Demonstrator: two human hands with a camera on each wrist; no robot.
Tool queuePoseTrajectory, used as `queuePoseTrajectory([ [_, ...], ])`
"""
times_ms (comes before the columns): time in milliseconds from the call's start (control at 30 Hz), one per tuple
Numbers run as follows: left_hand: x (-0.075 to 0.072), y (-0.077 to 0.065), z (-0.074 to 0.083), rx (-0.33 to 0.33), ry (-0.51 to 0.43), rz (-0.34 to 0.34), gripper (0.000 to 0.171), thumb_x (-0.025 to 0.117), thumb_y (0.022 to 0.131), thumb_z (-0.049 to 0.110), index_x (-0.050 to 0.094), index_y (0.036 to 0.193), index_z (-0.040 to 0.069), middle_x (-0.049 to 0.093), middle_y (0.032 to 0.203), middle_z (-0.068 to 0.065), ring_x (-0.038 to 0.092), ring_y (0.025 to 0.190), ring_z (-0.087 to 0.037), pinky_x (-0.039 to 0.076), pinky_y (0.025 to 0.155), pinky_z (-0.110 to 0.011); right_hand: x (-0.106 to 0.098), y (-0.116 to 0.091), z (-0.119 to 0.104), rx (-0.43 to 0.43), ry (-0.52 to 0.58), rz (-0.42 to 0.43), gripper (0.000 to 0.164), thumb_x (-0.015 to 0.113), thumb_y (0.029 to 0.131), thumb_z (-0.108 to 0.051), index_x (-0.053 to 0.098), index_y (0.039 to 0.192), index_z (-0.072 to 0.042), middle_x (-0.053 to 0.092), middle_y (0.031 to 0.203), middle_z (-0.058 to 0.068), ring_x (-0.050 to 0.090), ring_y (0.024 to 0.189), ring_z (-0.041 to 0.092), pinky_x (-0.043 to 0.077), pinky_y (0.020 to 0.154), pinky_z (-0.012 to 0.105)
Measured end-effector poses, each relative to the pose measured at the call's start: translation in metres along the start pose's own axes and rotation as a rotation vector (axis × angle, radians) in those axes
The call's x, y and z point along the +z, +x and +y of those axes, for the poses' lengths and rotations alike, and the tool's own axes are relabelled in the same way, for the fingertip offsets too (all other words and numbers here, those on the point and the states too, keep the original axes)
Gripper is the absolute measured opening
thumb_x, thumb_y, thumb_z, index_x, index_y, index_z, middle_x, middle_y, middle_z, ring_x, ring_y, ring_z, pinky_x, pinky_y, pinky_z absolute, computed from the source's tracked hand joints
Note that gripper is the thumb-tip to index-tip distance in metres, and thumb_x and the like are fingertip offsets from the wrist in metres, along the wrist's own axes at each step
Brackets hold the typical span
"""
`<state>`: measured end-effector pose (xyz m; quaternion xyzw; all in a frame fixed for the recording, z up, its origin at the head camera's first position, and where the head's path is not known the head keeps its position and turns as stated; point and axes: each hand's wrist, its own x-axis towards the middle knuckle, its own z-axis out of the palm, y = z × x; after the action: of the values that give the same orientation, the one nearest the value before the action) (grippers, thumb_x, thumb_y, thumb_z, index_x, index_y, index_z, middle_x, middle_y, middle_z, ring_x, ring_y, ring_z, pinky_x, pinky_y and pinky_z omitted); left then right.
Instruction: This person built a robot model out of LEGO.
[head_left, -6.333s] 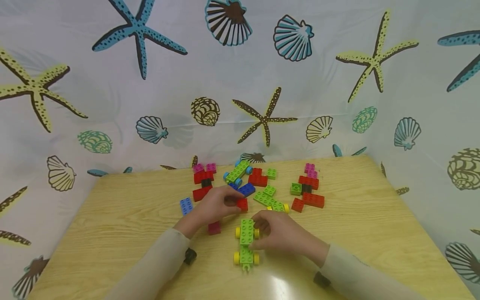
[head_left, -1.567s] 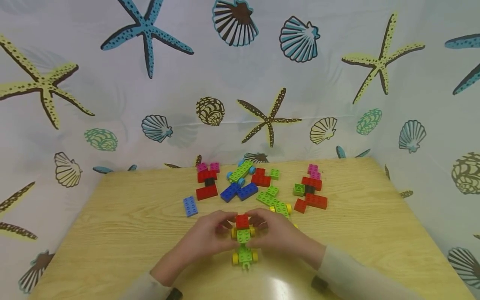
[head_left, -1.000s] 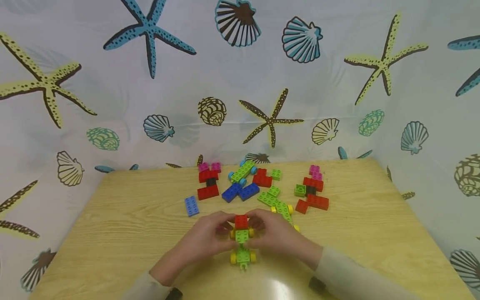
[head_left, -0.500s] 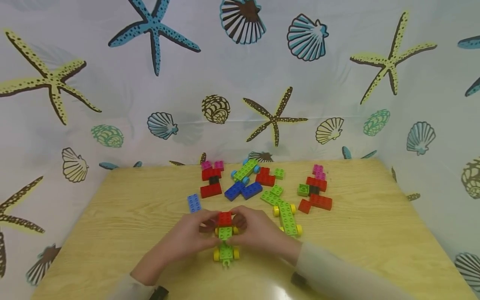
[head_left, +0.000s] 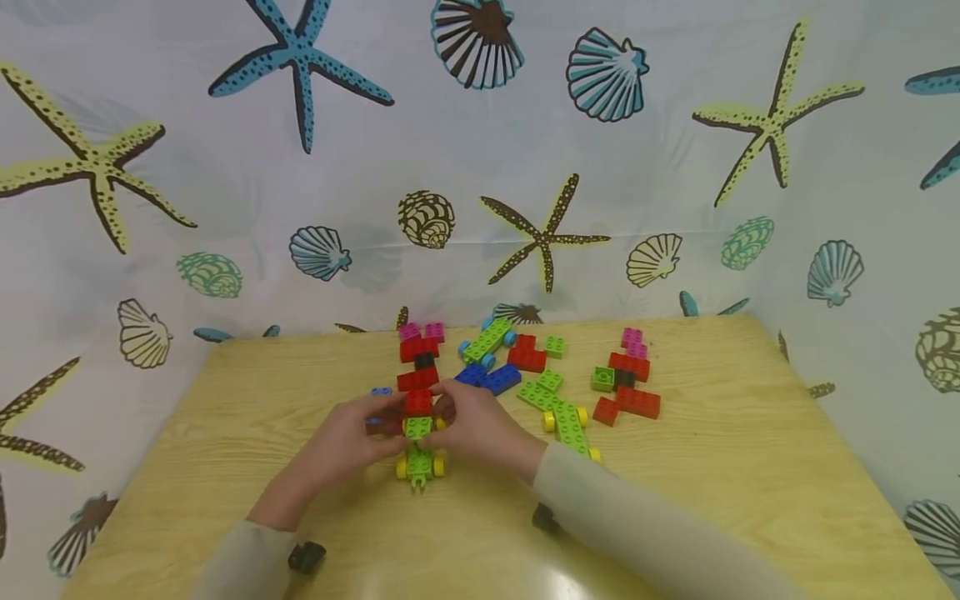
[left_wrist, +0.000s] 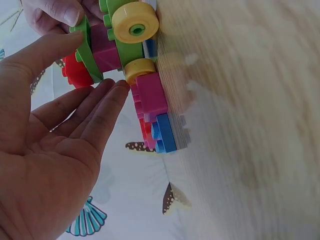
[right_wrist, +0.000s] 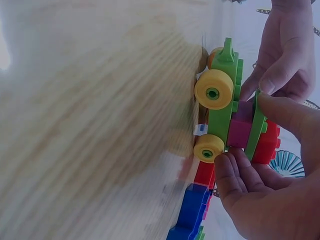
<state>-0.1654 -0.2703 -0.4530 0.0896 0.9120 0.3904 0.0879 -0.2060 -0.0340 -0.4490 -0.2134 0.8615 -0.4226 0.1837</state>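
Between my two hands is a toy car (head_left: 419, 462) built of toy bricks, with a green wheeled base and yellow wheels (right_wrist: 213, 89). A magenta brick (right_wrist: 241, 125) stands on the base, under a green plate (right_wrist: 257, 122). A red brick (head_left: 418, 403) tops the plate at the far end. My left hand (head_left: 352, 442) grips the car from the left, thumb at the plate's edge, fingers by the far wheel. From the right, my right hand (head_left: 480, 425) grips it the same way. A loose magenta brick (left_wrist: 151, 95) lies close to the left fingers.
Beyond the hands lie dark blue bricks (head_left: 501, 379), red bricks (head_left: 417, 380) and a green car base with blue wheels (head_left: 487, 340). To the right are a green base with yellow wheels (head_left: 572, 429) and more red bricks (head_left: 637, 402). A light blue brick (left_wrist: 165, 132) sits beyond the left hand.
The left hand has brought the red brick from the table, and it now tops the car's far end. Over the last half second both hands have moved the car left and farther away.
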Motion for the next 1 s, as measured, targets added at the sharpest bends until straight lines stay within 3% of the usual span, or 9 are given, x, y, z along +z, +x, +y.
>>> queuePoseTrajectory([
  [333, -0.009, 0.0, -0.014, 0.018, 0.002, 0.026, 0.068, 0.085, 0.101, 0.021, 0.057, 0.161, 0.003, 0.066, 0.158, -0.02, 0.072, 0.137, -0.041, 0.062, 0.113, -0.054, 0.005, 0.011, -0.011, -0.01, 0.007, -0.026, 0.069, 0.091, 0.096, -0.028, 0.059, 0.155, -0.011, 0.077, 0.136, 0.006, 0.073, 0.12, 0.02, 0.064, 0.109, 0.042],
  [533, -0.011, -0.005, -0.01, 0.019, 0.028, 0.067, 0.071, 0.084, 0.102, 0.024, 0.055, 0.163, 0.004, 0.067, 0.157, -0.02, 0.07, 0.139, -0.041, 0.061, 0.115, -0.057, 0.008, 0.012, -0.011, -0.009, 0.001, -0.023, 0.071, 0.09, 0.096, -0.032, 0.058, 0.157, -0.012, 0.077, 0.139, 0.006, 0.073, 0.122, 0.021, 0.063, 0.111, 0.042],
  [667, -0.008, -0.011, 0.006, 0.073, 0.081, 0.207, 0.067, 0.083, 0.103, 0.025, 0.056, 0.162, 0.007, 0.067, 0.155, -0.018, 0.067, 0.142, -0.042, 0.06, 0.114, -0.061, 0.0, 0.007, -0.007, -0.011, 0.018, -0.01, 0.07, 0.09, 0.096, -0.033, 0.06, 0.157, -0.015, 0.075, 0.14, 0.005, 0.071, 0.128, 0.023, 0.061, 0.114, 0.045],
  [833, 0.004, -0.014, 0.041, 0.242, 0.138, 0.383, 0.057, 0.085, 0.101, 0.018, 0.064, 0.153, 0.008, 0.07, 0.149, -0.014, 0.069, 0.139, -0.039, 0.062, 0.111, -0.061, -0.026, -0.01, 0.004, -0.012, 0.019, 0.023, 0.073, 0.088, 0.097, -0.036, 0.059, 0.16, -0.014, 0.074, 0.147, 0.007, 0.067, 0.139, 0.031, 0.057, 0.12, 0.053],
  [900, 0.012, -0.013, 0.054, 0.317, 0.158, 0.406, 0.055, 0.087, 0.099, 0.015, 0.067, 0.15, 0.008, 0.072, 0.146, -0.012, 0.07, 0.135, -0.036, 0.063, 0.11, -0.06, -0.039, -0.017, 0.011, -0.017, 0.005, 0.036, 0.073, 0.088, 0.097, -0.036, 0.059, 0.16, -0.012, 0.074, 0.148, 0.01, 0.066, 0.141, 0.034, 0.056, 0.121, 0.055],
  [1000, 0.026, -0.008, 0.071, 0.392, 0.153, 0.371, 0.054, 0.088, 0.098, 0.014, 0.069, 0.148, 0.009, 0.073, 0.143, -0.012, 0.072, 0.13, -0.032, 0.066, 0.106, -0.056, -0.058, -0.027, 0.023, -0.026, -0.024, 0.053, 0.071, 0.088, 0.098, -0.034, 0.06, 0.159, -0.01, 0.073, 0.149, 0.013, 0.066, 0.142, 0.037, 0.055, 0.122, 0.058],
])
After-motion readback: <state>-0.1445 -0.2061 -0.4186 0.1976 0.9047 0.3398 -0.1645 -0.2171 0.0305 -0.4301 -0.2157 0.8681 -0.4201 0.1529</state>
